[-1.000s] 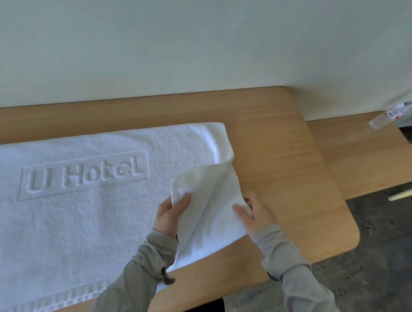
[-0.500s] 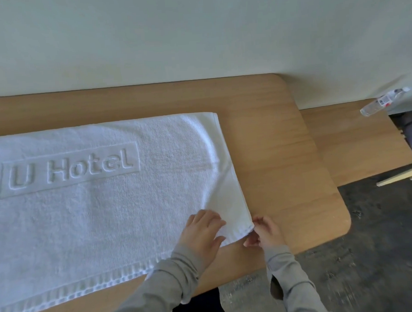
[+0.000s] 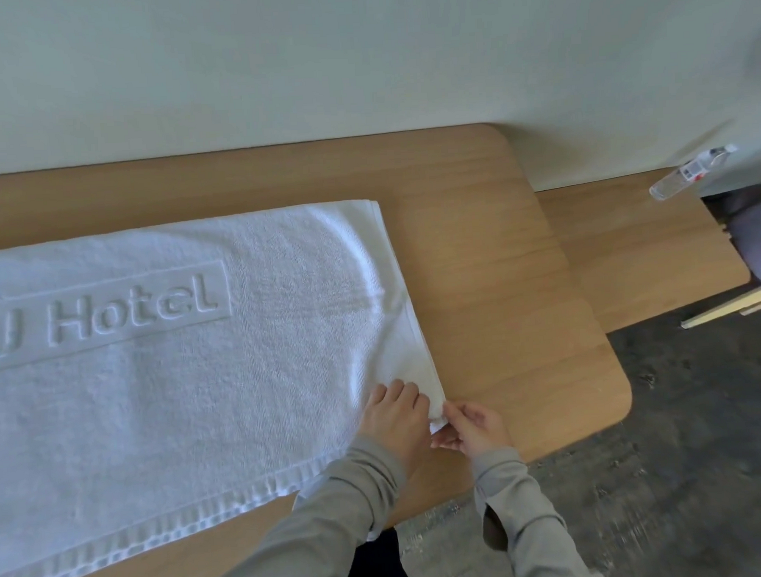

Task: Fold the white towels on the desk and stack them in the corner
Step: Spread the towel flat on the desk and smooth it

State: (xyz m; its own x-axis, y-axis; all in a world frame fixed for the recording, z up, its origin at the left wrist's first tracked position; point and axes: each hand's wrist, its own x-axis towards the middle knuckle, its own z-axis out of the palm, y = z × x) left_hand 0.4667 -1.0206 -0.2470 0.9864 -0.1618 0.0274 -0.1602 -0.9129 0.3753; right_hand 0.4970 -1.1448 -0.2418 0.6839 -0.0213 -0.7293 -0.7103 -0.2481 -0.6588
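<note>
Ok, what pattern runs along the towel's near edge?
White like the rest of the towel: a woven band of small squares, clearest in the head view.

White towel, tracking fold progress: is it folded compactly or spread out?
Spread out: the white towel lies flat across the desk, logo showing, though layered right edges suggest one fold.

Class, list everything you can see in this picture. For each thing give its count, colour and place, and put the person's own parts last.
towel: one, white, embossed "U Hotel", spread on the desk, left and centre.
desk: one, light wood, against the wall.
lower surface: one, light wood, right of the desk.
bottle: one, clear, far right by the wall.
wall: one, pale, behind the desk.
floor: dark grey, lower right.
sleeves: two, grey, bottom centre.
left hand: one, holds the towel's near right corner.
right hand: one, pinches that corner.
</note>
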